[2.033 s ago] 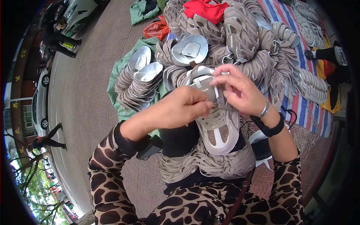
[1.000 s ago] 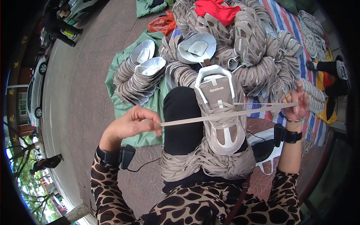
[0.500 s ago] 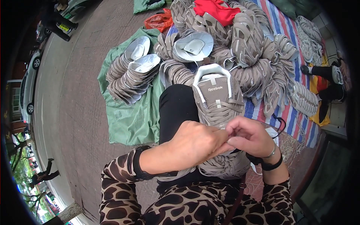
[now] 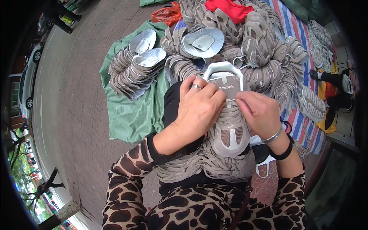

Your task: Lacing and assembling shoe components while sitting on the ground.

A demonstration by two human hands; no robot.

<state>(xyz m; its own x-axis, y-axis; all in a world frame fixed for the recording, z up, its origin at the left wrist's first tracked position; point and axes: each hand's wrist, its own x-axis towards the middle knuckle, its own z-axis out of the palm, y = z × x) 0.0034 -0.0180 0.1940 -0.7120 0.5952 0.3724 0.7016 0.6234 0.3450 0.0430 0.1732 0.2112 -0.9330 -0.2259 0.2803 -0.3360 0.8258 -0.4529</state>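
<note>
A taupe shoe upper with a white-lined collar lies over my lap, toe toward me, its flat laces crossing the throat. My left hand is closed at the upper's left eyelet edge, its fingertips partly hidden behind the knuckles. At the top of the lacing, my right hand pinches thumb and forefinger together on a lace by the right eyelet edge; little of that lace shows. A thick bundle of loose taupe shoelaces rests across my lap, below the toe.
Stacked uppers lie on a green sack at the left. A large pile of uppers covers a striped sheet ahead, with a red cloth on top. Another person's legs show at the far right.
My hands were together over the toe, fingers meeting; now they are apart and farther up, one on each side of the lacing. The upper's toe has come into sight.
</note>
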